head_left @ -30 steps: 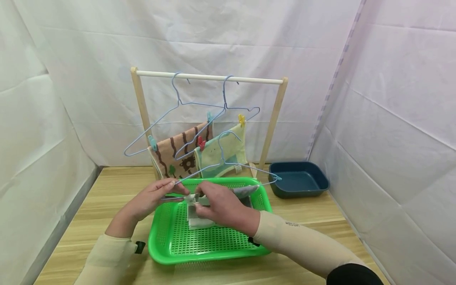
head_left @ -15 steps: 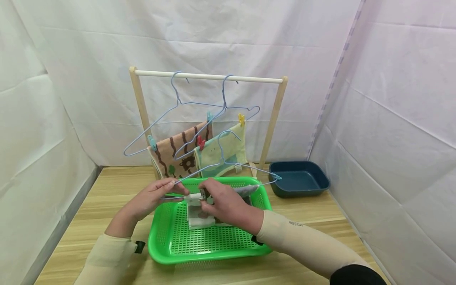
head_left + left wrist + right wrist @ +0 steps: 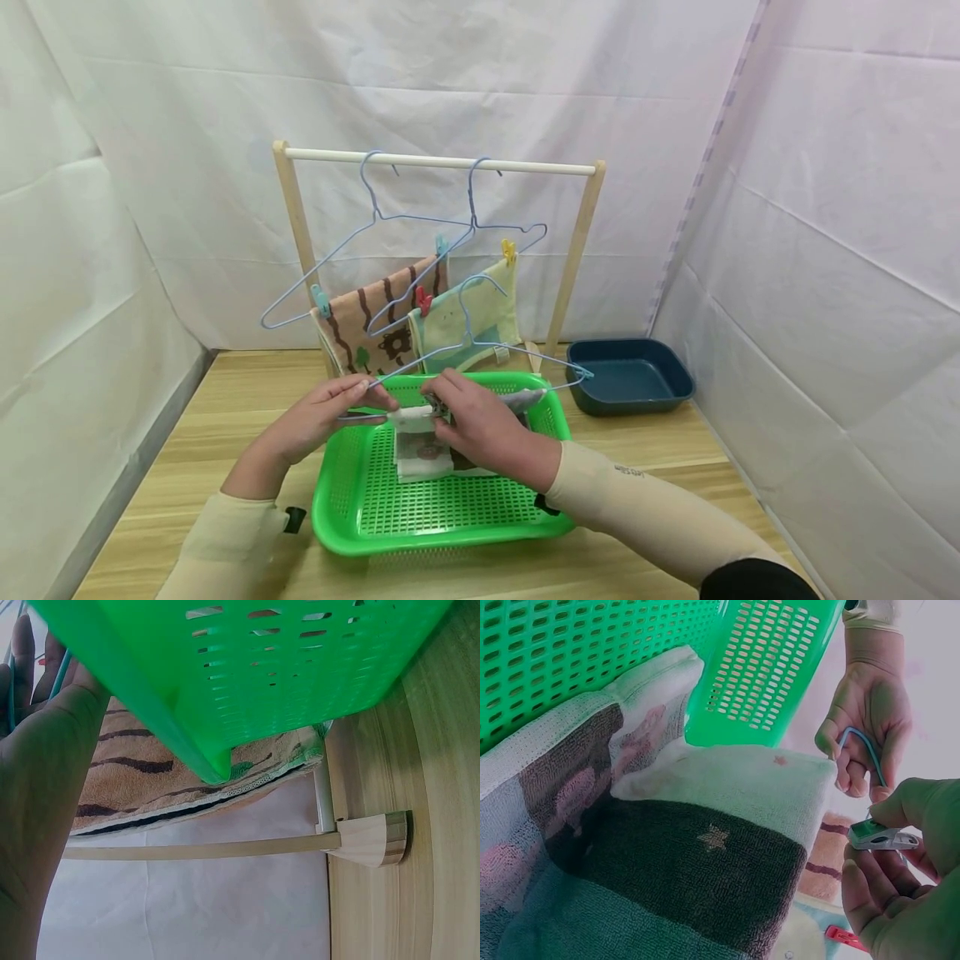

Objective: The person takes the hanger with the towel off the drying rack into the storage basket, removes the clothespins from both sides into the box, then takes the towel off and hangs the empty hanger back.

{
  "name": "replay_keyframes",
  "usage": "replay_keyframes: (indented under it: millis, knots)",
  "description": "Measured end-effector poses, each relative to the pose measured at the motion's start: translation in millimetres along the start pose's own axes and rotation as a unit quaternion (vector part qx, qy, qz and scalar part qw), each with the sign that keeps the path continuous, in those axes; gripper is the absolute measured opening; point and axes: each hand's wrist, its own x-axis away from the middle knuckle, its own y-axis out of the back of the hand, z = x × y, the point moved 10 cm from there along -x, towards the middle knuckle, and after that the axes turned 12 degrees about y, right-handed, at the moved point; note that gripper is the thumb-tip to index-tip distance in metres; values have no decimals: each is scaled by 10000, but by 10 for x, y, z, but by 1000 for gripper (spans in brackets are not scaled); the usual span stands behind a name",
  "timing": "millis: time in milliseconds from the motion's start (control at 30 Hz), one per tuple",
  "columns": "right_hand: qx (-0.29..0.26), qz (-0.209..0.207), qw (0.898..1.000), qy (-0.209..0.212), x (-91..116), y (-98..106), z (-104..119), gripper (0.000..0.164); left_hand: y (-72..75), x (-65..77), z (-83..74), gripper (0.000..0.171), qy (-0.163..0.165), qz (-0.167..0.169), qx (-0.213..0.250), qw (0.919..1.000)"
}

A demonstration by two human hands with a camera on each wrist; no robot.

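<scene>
In the head view my left hand (image 3: 330, 408) holds the left corner of a blue wire hanger (image 3: 469, 340) over the green basket (image 3: 442, 546). A folded towel (image 3: 420, 454) with white, grey and dark areas hangs over the hanger's lower bar and down into the basket. My right hand (image 3: 483, 425) pinches a small silvery clothespin (image 3: 885, 836) between thumb and fingers, near the towel's top edge. The right wrist view shows this towel's dark band and small stars up close. A light blue clothespin (image 3: 583, 374) sits at the hanger's right corner.
Behind the basket stands a wooden rack (image 3: 442, 162) bearing two more blue hangers. From them hang a brown striped towel (image 3: 367, 333) and a yellow-green towel (image 3: 480, 304), clipped with coloured clothespins. A dark blue bin (image 3: 630, 404) is at the right.
My right hand has shifted slightly right along the lower bar with the clothespin, uncovering more of the towel's left part. My left hand and the hanger stay where they were.
</scene>
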Motion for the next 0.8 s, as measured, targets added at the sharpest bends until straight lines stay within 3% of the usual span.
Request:
replay_keyframes:
  millis: [800]
  knots:
    - [-92,240,9993,-276,137,86,-184,43,0,-4,1,43,-39,35,-10,10000]
